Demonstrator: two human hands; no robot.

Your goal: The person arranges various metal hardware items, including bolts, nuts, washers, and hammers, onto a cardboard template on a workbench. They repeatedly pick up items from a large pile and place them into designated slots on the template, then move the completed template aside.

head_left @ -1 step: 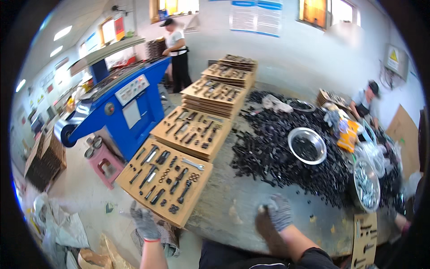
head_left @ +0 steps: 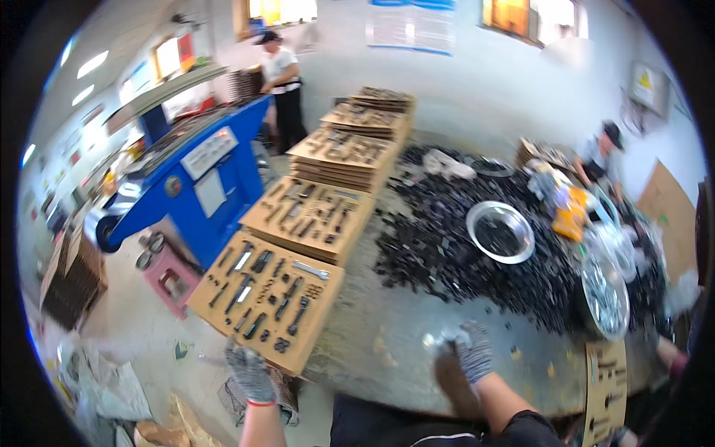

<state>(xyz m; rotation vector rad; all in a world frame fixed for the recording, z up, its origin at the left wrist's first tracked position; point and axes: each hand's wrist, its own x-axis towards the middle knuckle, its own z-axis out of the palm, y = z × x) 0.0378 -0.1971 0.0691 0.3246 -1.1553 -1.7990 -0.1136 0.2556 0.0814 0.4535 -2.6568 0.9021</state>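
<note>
My left hand point(head_left: 252, 374), in a grey knitted glove, is at the near edge of the closest cardboard sheet point(head_left: 316, 320). Its fingers are apart and stretched toward the edge; whether they touch it I cannot tell. Dark bolts, rings and other metal parts lie in rows on that sheet, along with a silver wrench point(head_left: 310, 270). My right hand point(head_left: 474, 354), gloved alike, is over the grey bench point(head_left: 372, 357) with its fingers bent together. At its fingertips shows a small pale, shiny blur that I cannot name.
More loaded cardboard stacks point(head_left: 339, 149) run toward the far wall. A heap of black parts point(head_left: 424, 257) spreads across the bench around a metal bowl point(head_left: 500, 232); another bowl point(head_left: 605, 298) holds silver parts. A blue machine point(head_left: 216, 179) and pink stool point(head_left: 170, 276) stand left. Two people work farther off.
My left hand has come up to the board's near edge. My right hand has shifted slightly, and a pale glint now shows at its fingertips. The whole view has swung a little.
</note>
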